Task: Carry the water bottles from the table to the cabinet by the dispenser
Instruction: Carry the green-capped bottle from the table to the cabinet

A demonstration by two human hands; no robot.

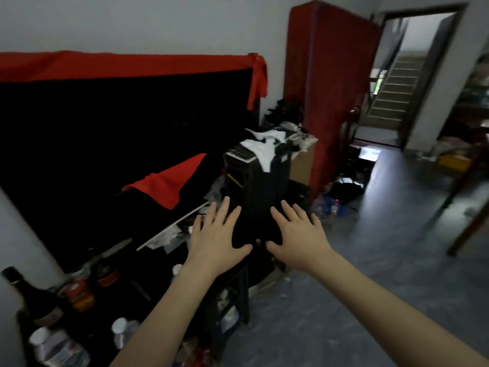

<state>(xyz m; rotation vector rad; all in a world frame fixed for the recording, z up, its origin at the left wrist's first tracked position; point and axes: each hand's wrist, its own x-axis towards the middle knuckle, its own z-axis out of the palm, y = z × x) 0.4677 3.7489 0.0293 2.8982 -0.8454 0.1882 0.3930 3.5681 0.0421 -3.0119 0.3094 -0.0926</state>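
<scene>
Both my hands reach forward in mid-air with fingers spread and hold nothing. My left hand (215, 239) and my right hand (299, 238) hover side by side in front of a dark tall unit (254, 181). Clear water bottles with white caps stand at the lower left: one (57, 349) at the bottom edge, another (123, 331) beside my left forearm. A third white cap (176, 269) shows just behind my left wrist. The bottles rest on a dark low surface (148, 274); neither hand touches them.
A dark glass bottle (29, 295) and red-labelled jars (79, 294) crowd the lower left. Red cloth (169, 181) drapes over a big black screen. A white cloth (264, 147) lies on the dark unit. A red cabinet (336, 75) stands behind; grey floor (370, 260) leads to a doorway (397, 83).
</scene>
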